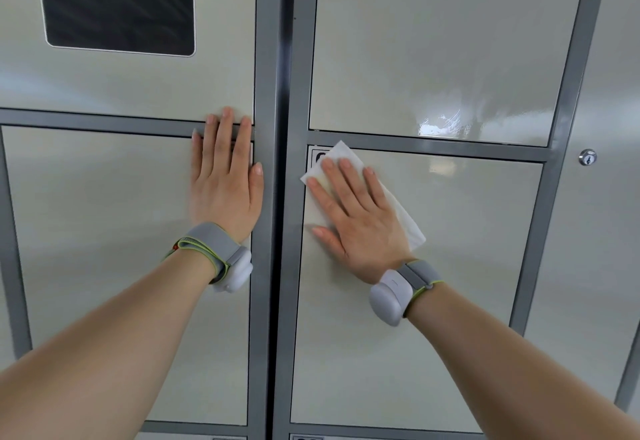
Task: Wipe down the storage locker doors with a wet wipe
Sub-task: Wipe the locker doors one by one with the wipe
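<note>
Pale locker doors in grey frames fill the view. Right hand, fingers flat and spread, presses a thin, limp wet wipe near one door's top-left corner. Left hand rests flat on the left door. Smooth panel lies open below and rightward; frame ridges could snag it.

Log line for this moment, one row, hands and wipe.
right hand: flat, pressing wet wipe on lower right door | left hand: flat against lower left door
</note>
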### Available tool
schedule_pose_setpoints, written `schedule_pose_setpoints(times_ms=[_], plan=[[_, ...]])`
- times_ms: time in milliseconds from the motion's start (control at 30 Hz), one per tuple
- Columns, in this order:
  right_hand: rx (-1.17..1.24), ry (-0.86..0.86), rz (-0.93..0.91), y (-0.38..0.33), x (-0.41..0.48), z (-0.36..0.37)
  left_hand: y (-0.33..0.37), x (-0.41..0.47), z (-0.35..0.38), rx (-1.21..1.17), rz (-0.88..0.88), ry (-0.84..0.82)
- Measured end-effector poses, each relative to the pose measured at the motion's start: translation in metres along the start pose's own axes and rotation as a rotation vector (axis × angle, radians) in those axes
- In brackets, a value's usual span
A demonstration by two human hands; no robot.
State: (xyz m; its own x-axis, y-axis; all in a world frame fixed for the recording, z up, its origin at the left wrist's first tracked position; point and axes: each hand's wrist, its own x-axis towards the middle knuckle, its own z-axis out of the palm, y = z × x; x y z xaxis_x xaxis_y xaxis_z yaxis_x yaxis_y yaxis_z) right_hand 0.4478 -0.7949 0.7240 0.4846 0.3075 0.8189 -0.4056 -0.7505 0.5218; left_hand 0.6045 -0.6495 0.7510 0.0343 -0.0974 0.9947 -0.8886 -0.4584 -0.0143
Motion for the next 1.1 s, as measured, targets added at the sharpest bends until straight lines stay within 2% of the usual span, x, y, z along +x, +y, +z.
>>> schedule_pose_setpoints(times_ms=[100,233,333,433,633,733,967,1100], plan=[[0.013,0.007,-0.008,0.002,-0.005,0.0,0.0,0.0,0.001,-0.002,0.0,0.006],[0.008,0.11,0.136,0.003,0.017,0.004,-0.001,0.0,0.003,-0.003,0.003,0.028],[0.011,0.141,0.166,0.004,0.038,0.003,0.0,0.0,0.003,-0.015,0.007,0.031],[-0.004,0.138,0.149,0.002,0.043,0.005,-0.002,-0.001,0.004,-0.024,0.013,0.036],[-0.012,-0.005,-0.008,-0.012,0.004,0.005,-0.004,-0.001,0.002,-0.055,0.014,0.035],[0.001,-0.024,-0.04,-0.012,-0.006,0.003,-0.004,-0.002,0.002,-0.067,0.023,0.033],[0.057,0.092,0.181,-0.004,0.04,0.0,-0.006,-0.002,0.0,-0.09,0.024,0.014],[0.053,0.115,0.199,-0.014,0.04,0.004,-0.005,-0.003,0.0,-0.094,0.026,0.02]])
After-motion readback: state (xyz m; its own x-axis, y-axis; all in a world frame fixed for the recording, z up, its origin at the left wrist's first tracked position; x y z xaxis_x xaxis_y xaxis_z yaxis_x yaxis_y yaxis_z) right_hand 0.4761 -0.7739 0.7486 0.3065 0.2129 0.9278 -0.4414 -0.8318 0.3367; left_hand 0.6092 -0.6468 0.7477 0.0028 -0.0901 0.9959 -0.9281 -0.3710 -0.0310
